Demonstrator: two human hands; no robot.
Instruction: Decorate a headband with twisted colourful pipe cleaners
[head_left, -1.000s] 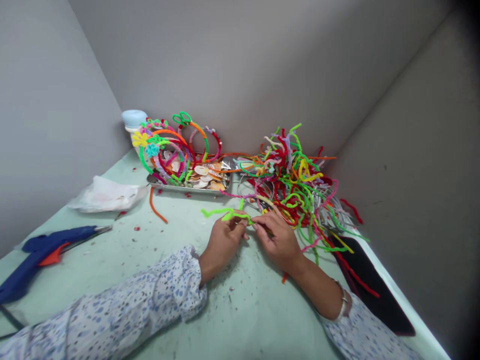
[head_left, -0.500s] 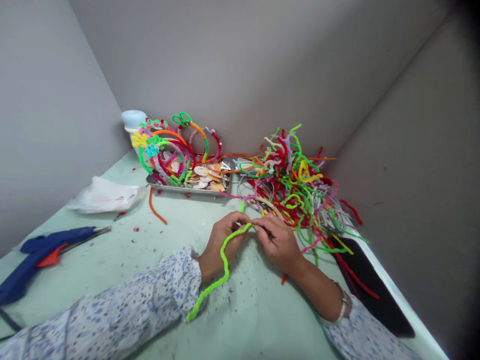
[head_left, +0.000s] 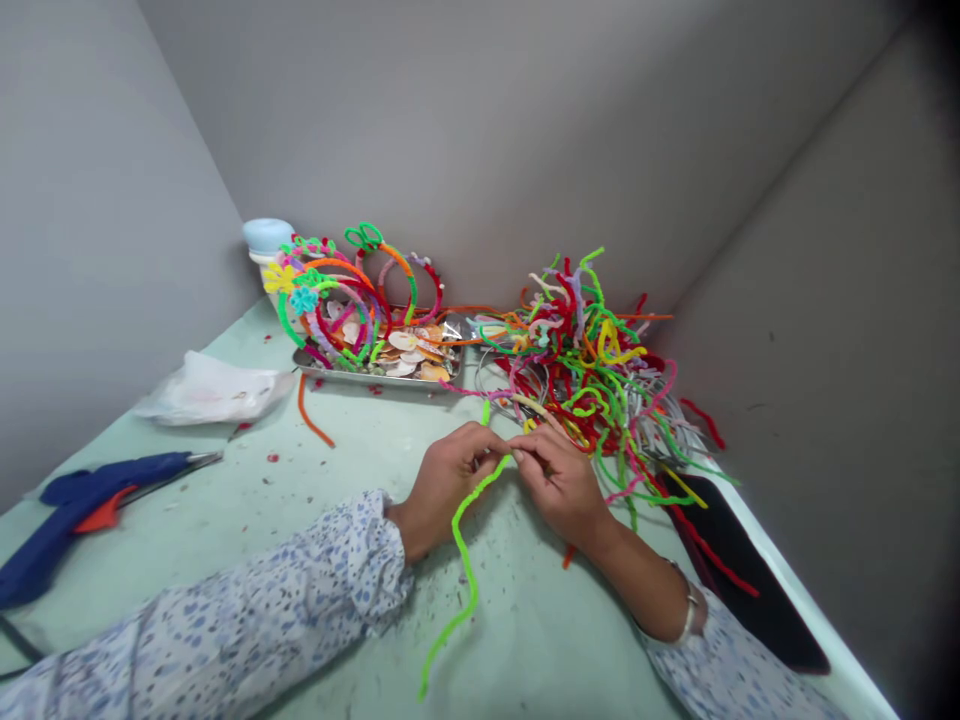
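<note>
A bright green fuzzy stem [head_left: 466,560] runs from between my fingertips down toward the near side of the table in a wavy line. My left hand [head_left: 448,487] is closed on it near its upper end, the fingers pinched. My right hand [head_left: 564,490] pinches at the same spot, its fingertips touching those of the left. A short green tip [head_left: 486,412] sticks up behind the left hand. The part of the stem between the fingers is hidden.
Behind my hands is a metal tray [head_left: 375,378] with shell-like pieces and colourful hoops [head_left: 341,300]. To the right are a tangled pile of fuzzy stems [head_left: 592,370] and a dark flat device [head_left: 772,590]. A blue glue gun [head_left: 97,495] and plastic bag [head_left: 217,390] lie left.
The loose lower length of the green stem has swung to the right and hangs nearer the front. Both hands have shifted only slightly, still pinching together.
</note>
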